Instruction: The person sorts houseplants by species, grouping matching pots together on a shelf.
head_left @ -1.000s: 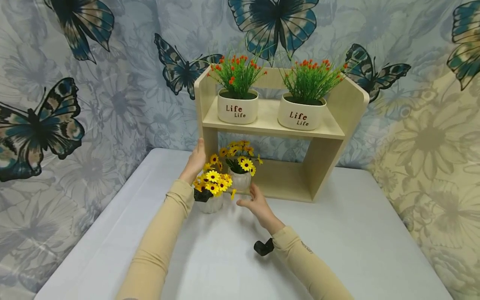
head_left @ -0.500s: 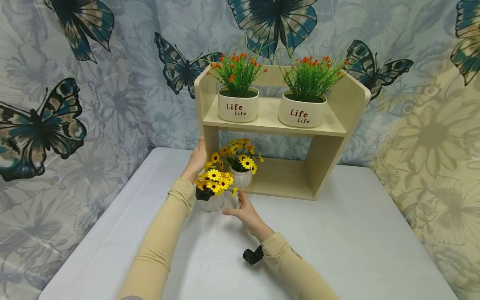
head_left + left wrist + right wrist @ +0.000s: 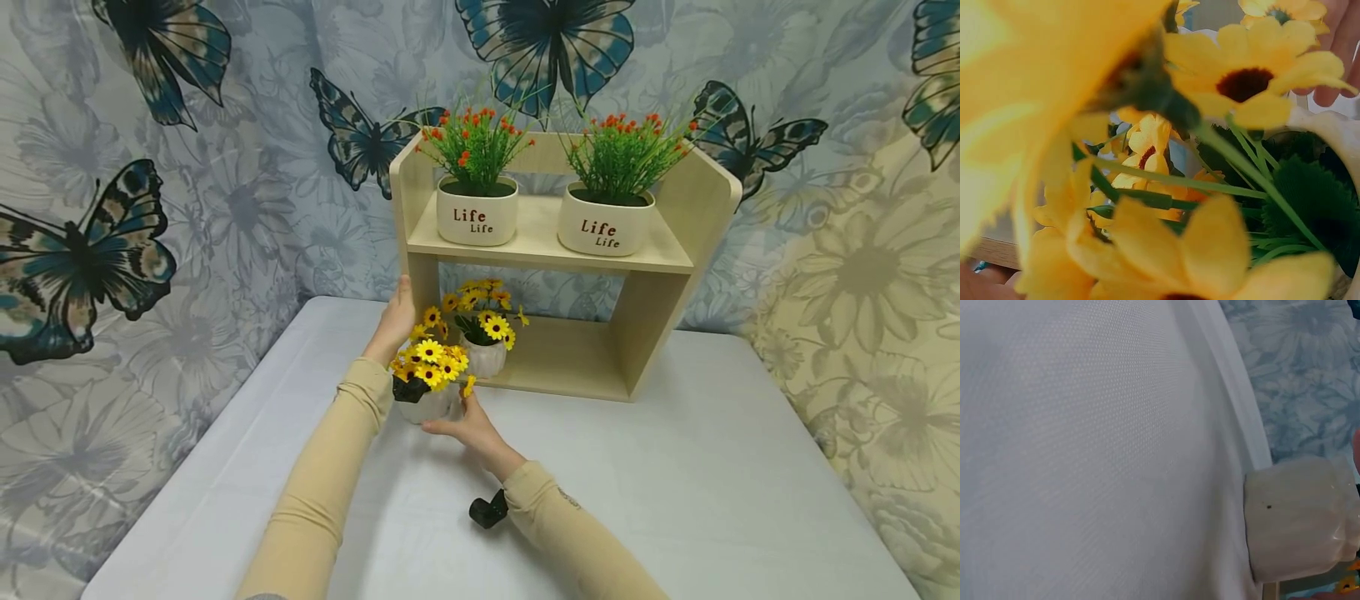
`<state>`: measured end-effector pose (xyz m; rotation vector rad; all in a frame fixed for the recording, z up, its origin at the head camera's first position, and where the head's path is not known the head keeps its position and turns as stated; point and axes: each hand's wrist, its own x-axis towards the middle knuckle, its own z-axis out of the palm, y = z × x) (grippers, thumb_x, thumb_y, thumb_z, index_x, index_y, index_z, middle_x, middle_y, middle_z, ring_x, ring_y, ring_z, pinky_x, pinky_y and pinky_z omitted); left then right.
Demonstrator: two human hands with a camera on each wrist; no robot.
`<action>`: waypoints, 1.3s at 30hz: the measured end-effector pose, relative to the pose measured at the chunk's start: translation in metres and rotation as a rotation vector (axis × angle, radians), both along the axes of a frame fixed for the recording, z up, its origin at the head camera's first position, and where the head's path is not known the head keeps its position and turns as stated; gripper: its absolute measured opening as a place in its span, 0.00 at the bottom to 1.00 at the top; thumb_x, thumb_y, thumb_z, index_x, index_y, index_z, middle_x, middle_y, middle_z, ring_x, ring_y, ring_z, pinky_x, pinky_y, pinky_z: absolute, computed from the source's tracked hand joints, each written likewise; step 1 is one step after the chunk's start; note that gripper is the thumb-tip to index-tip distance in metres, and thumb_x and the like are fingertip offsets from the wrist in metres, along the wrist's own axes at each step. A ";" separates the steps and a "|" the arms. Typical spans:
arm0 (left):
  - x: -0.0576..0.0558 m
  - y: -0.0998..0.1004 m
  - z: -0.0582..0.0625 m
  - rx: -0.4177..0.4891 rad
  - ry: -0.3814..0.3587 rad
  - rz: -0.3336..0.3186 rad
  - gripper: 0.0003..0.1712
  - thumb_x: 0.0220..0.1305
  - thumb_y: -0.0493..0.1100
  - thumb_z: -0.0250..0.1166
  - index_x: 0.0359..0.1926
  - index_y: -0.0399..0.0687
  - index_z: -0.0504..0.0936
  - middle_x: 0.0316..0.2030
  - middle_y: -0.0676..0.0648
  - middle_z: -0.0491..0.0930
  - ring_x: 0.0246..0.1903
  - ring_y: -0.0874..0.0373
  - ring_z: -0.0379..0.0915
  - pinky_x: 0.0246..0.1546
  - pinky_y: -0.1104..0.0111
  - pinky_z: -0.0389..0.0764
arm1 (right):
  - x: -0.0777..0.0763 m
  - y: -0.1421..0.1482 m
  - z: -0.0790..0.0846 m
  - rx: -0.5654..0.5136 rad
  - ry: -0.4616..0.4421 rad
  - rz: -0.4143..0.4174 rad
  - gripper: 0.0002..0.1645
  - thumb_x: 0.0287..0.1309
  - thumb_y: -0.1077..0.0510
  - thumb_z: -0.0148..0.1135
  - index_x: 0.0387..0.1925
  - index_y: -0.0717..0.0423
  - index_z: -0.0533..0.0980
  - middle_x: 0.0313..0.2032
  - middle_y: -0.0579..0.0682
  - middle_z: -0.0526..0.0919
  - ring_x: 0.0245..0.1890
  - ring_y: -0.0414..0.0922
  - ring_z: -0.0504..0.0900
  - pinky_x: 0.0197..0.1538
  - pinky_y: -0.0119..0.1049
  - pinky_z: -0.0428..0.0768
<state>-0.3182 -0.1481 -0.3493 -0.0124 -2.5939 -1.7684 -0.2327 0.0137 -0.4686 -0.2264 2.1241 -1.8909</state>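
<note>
My left hand (image 3: 393, 323) touches the left side panel of a pale wooden shelf (image 3: 555, 362); some of its fingers are hidden. Just beside it on the table stands a white pot with yellow flowers (image 3: 429, 352). Its flowers (image 3: 1250, 81) fill the left wrist view. My right hand (image 3: 480, 435) is at this pot's right front side, thumb and fingers spread around it. In the right wrist view the pot (image 3: 1297, 519) shows between fingertips at the frame's edge; firm contact cannot be made out. A second yellow-flowered pot (image 3: 486, 357) stands on the lower board, at the left.
Two white "Life" pots (image 3: 476, 212) (image 3: 603, 223) with red-flowered grass stand on the upper board. A white cloth covers the table (image 3: 675, 467). Butterfly-patterned fabric (image 3: 247, 192) hangs behind. A black device (image 3: 489, 509) is at my right wrist.
My right hand has moved left from beside the second yellow-flowered pot to the front one. My left hand has stayed at the shelf's side panel.
</note>
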 end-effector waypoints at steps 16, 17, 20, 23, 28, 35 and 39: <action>0.002 0.001 0.000 0.012 0.012 -0.004 0.51 0.57 0.76 0.19 0.72 0.50 0.33 0.71 0.45 0.35 0.68 0.47 0.31 0.66 0.57 0.37 | -0.009 -0.016 -0.006 -0.019 0.083 -0.031 0.60 0.43 0.57 0.75 0.71 0.45 0.47 0.69 0.50 0.49 0.68 0.50 0.47 0.66 0.49 0.48; 0.001 0.001 -0.001 0.009 0.010 -0.004 0.51 0.57 0.76 0.19 0.72 0.51 0.33 0.71 0.46 0.34 0.69 0.48 0.31 0.66 0.58 0.37 | -0.011 -0.017 -0.007 -0.011 0.081 -0.037 0.60 0.42 0.57 0.75 0.71 0.43 0.47 0.70 0.48 0.49 0.68 0.49 0.47 0.67 0.48 0.47; 0.000 0.000 -0.002 0.007 0.014 -0.009 0.50 0.57 0.75 0.18 0.72 0.50 0.33 0.71 0.46 0.34 0.69 0.49 0.30 0.66 0.58 0.37 | -0.014 -0.019 -0.003 -0.011 0.079 -0.036 0.61 0.42 0.58 0.76 0.71 0.43 0.46 0.70 0.48 0.47 0.69 0.48 0.44 0.67 0.48 0.46; 0.000 -0.001 -0.002 0.003 0.013 -0.009 0.50 0.57 0.75 0.18 0.72 0.50 0.33 0.71 0.46 0.34 0.69 0.48 0.30 0.66 0.57 0.37 | -0.018 -0.022 -0.003 -0.011 0.086 -0.034 0.61 0.42 0.58 0.76 0.70 0.45 0.46 0.70 0.49 0.47 0.69 0.49 0.45 0.67 0.47 0.47; 0.000 -0.002 -0.001 -0.008 -0.002 -0.012 0.50 0.57 0.75 0.19 0.72 0.51 0.33 0.71 0.46 0.34 0.69 0.48 0.30 0.66 0.57 0.37 | -0.025 -0.027 -0.010 -0.019 0.125 -0.034 0.60 0.43 0.59 0.75 0.71 0.48 0.47 0.70 0.51 0.49 0.68 0.50 0.47 0.67 0.46 0.50; -0.001 -0.005 0.001 -0.026 -0.014 -0.038 0.50 0.57 0.76 0.18 0.72 0.52 0.33 0.71 0.48 0.32 0.69 0.50 0.28 0.66 0.57 0.36 | -0.027 -0.034 -0.010 0.011 0.116 -0.061 0.58 0.43 0.56 0.75 0.69 0.57 0.50 0.67 0.58 0.54 0.67 0.52 0.52 0.65 0.45 0.54; -0.001 -0.007 0.002 -0.033 -0.033 -0.052 0.51 0.55 0.76 0.18 0.72 0.53 0.33 0.71 0.48 0.31 0.69 0.49 0.27 0.66 0.55 0.35 | -0.029 -0.034 -0.010 0.007 0.114 -0.059 0.57 0.43 0.55 0.75 0.69 0.57 0.50 0.68 0.58 0.54 0.67 0.52 0.51 0.66 0.45 0.54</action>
